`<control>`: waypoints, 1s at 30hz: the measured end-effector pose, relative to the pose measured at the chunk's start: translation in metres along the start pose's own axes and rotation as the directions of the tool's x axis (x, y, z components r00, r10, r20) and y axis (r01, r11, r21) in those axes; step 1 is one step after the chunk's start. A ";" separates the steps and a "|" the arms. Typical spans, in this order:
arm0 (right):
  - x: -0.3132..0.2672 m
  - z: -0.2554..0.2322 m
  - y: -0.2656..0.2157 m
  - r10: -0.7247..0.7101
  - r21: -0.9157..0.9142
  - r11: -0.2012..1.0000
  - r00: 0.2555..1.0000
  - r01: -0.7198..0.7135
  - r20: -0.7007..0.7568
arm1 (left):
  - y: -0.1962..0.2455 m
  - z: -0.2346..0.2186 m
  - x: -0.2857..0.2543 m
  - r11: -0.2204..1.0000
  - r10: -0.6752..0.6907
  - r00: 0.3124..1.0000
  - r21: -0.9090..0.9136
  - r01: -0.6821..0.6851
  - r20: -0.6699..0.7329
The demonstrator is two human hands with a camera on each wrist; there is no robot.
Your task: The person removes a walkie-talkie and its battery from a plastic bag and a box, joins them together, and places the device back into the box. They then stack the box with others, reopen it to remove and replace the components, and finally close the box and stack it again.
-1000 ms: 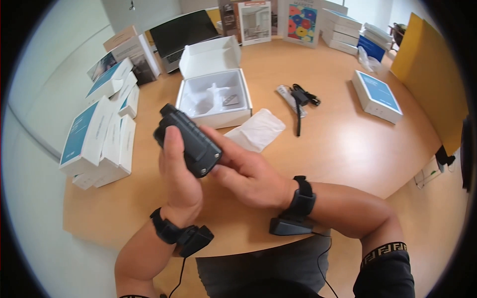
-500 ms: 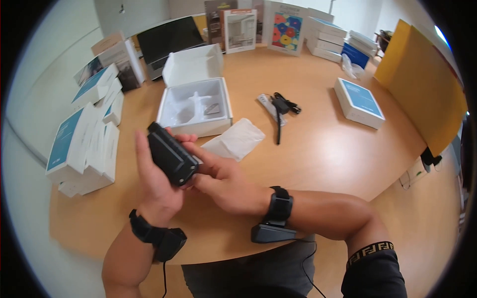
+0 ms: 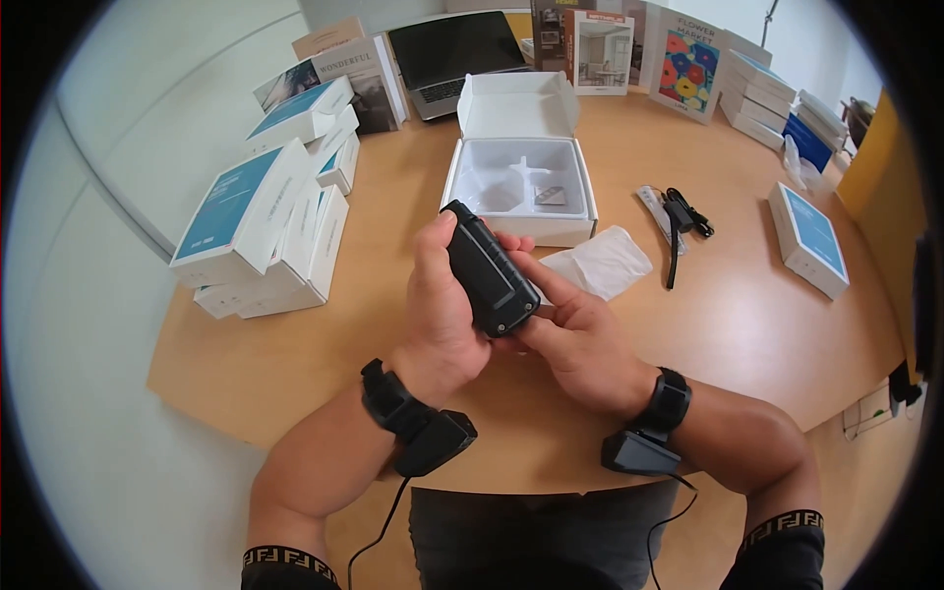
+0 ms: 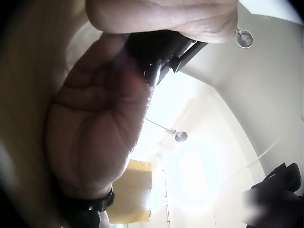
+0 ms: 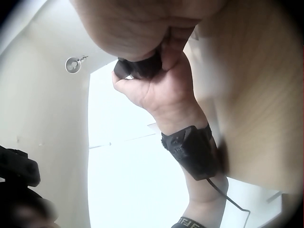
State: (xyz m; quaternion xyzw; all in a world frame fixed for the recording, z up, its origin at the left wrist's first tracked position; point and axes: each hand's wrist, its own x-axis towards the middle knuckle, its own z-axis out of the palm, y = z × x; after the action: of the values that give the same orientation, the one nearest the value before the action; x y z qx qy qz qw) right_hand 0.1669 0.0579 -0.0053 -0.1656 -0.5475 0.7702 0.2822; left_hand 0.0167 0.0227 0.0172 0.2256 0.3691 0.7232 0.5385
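A black ribbed device, with two screws at its lower end, is held tilted above the table in the head view. My left hand grips it, thumb along its left side and fingers behind it. My right hand pinches its lower right end with thumb and fingers; the fingertips are partly hidden. In the left wrist view the device shows dark between both hands. The right wrist view shows the device against the left palm.
Behind the hands stands an open white box with a moulded tray. A white pouch, a black cable with adapter and a blue-topped box lie to the right. Stacked boxes stand left; a laptop and books are behind.
The head view has swung, so everything appears further right than half a second ago. The device has turned slightly in the hands, its ribbed edge showing again. Both hands still hold it.
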 end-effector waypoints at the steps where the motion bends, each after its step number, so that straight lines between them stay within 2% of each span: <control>1: 0.000 -0.001 0.000 -0.007 -0.009 1.000 1.000 0.007 0.005 | 0.001 0.000 0.000 1.000 0.000 1.000 0.000 0.000 -0.001; 7: 0.001 0.000 0.006 -0.083 0.045 0.996 0.995 0.081 0.052 | 0.001 0.002 -0.002 1.000 -0.018 1.000 0.003 0.018 -0.020; 9: 0.000 0.000 0.006 -0.092 0.077 0.993 0.993 0.086 0.068 | -0.001 0.002 0.000 0.998 0.058 0.997 0.007 -0.057 -0.042; 10: -0.001 0.000 0.004 -0.095 0.076 0.993 0.994 0.090 0.060 | -0.002 0.002 -0.001 0.999 0.052 0.998 0.008 -0.052 -0.035; 12: -0.004 0.000 0.000 -0.079 -0.057 0.995 0.995 0.082 0.060 | 0.000 0.003 -0.003 0.994 0.083 0.997 0.069 -0.082 -0.006; 16: -0.006 0.003 -0.002 -0.069 -0.035 0.997 0.996 0.071 0.063 | -0.001 0.002 -0.005 0.988 0.105 0.994 0.108 -0.109 0.042; 18: -0.004 0.004 0.003 -0.196 -0.030 0.980 0.978 0.198 0.071 | -0.002 0.001 -0.004 0.983 0.112 0.993 0.139 -0.118 0.046; 19: -0.003 0.002 0.004 -0.201 -0.026 0.979 0.977 0.203 0.073 | -0.002 0.001 -0.004 0.979 0.120 0.991 0.161 -0.127 0.051; 21: -0.001 -0.001 0.004 -0.297 -0.368 0.881 0.953 0.298 0.061 | -0.003 -0.002 -0.005 0.976 0.118 0.989 0.174 -0.131 0.087; 22: 0.000 -0.002 0.004 -0.299 -0.364 0.881 0.952 0.301 0.062 | -0.003 -0.003 -0.006 0.975 0.113 0.986 0.180 -0.133 0.120; 26: 0.000 -0.002 0.007 -0.325 -0.417 0.859 0.946 0.296 0.003 | -0.003 0.007 -0.014 0.969 0.168 0.981 0.165 -0.182 0.098; 28: 0.000 -0.001 0.008 -0.328 -0.424 0.859 0.944 0.286 -0.030 | -0.003 0.005 -0.013 0.974 0.161 0.974 0.135 -0.183 0.160; 29: 0.000 -0.001 0.008 -0.350 -0.448 0.842 0.936 0.299 -0.033 | -0.004 0.006 -0.012 0.978 0.188 0.970 0.058 -0.198 0.152; 30: 0.000 -0.001 0.008 -0.373 -0.472 0.824 0.927 0.312 -0.037 | -0.005 0.005 -0.011 0.977 0.192 0.970 0.061 -0.203 0.150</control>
State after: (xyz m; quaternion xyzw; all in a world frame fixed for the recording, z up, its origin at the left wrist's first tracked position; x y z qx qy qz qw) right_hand 0.1659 0.0569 -0.0131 -0.1752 -0.7149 0.5437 0.4033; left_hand 0.0271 0.0140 0.0170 0.3328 0.3325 0.7404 0.4801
